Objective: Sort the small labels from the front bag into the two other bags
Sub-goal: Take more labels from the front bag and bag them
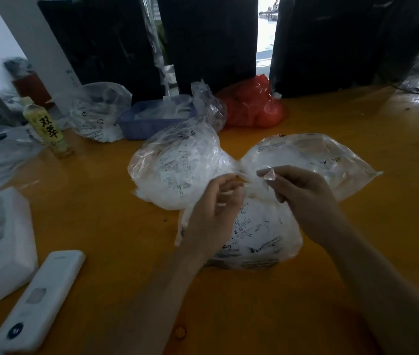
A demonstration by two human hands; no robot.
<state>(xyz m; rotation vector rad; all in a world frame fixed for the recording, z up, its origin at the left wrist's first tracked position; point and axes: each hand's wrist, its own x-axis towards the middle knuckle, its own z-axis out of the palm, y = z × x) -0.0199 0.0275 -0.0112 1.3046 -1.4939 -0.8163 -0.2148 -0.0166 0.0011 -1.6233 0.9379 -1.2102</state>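
Three clear bags on orange table (254, 316). Front bag (262, 234) nearest, under both hands, still bulging with labels: most sorting judged left. Left hand (213, 208) over its mouth, fingers loosely curled; hold on anything cannot be told. Right hand (303, 190) just beside, thumb and fingers pinching a small label (270, 174) above the bag's top. Beyond, left bag (175, 167) holding many labels already; right bag (311, 160) flatter, fewer inside. Label closest to right bag's neck.
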